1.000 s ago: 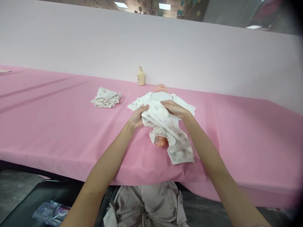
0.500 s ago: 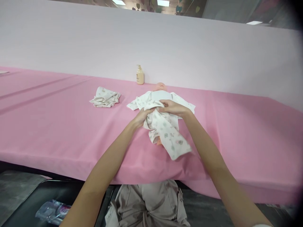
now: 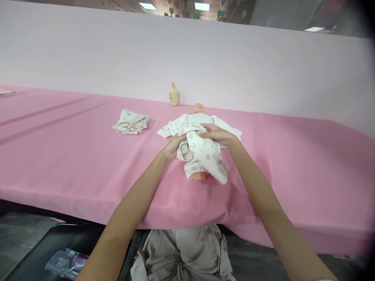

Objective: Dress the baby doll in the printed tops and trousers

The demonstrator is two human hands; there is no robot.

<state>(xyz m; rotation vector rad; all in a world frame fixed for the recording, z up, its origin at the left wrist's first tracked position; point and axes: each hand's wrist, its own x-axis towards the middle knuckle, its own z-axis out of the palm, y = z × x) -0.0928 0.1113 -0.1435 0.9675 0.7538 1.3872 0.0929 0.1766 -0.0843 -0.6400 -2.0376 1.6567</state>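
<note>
A baby doll [image 3: 199,108] lies on its back with its head toward the wall, in a white long-sleeved baby top [image 3: 195,118] with its sleeves spread wide. Over its lower body are white printed baby pants [image 3: 206,154]; one leg hangs loose toward me. A doll's foot [image 3: 200,176] shows at the cuff of the other leg. My left hand [image 3: 174,146] is closed on the left side of the bunched pants, its fingertips partly inside the cloth. My right hand [image 3: 216,134] pinches the upper edge on the right.
A folded printed cloth [image 3: 131,121] lies to the left on the pink table cover [image 3: 73,156]. Against the white wall [image 3: 187,58] stands a cream pump bottle [image 3: 174,95]. Below, a black chair [image 3: 38,253] holds a clear plastic package [image 3: 66,263].
The loose pants leg has swung back and crumpled, so it reaches less far toward me, and more of the doll's foot shows. Both hands stay in nearly the same place.
</note>
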